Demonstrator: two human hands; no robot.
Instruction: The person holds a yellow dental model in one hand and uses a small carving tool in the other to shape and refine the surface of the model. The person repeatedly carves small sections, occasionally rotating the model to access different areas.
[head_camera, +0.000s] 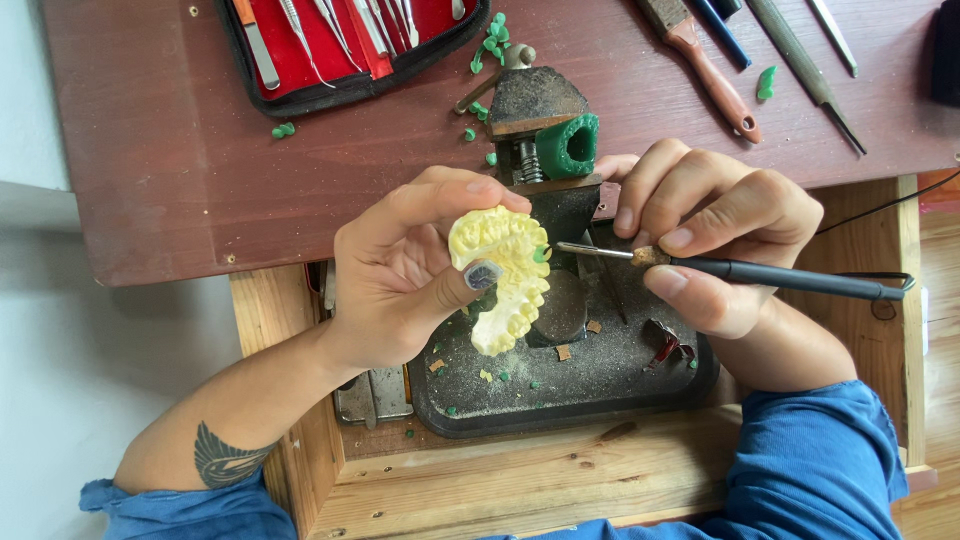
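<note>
- Red-lined instrument case (330, 50), open at upper left on the brown tabletop (160, 150).
- Left hand (400, 275): fingers and thumb closed around a pale yellow dental cast (503, 275), held upright above the dark tray (560, 385).
- Small bench vise (535, 110) behind the cast, gripping a green wax block (570, 145).
- Right hand (715, 235): closed pen-fashion on a black-handled carving tool (760, 272), metal tip touching a green spot on the cast.
- Files (800, 60), upper right.

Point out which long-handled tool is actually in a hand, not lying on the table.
The black-handled tool with the thin metal tip, held in the right hand; its tip meets the yellow dental cast in the left hand. The wooden-handled tool lies untouched on the table.
</note>
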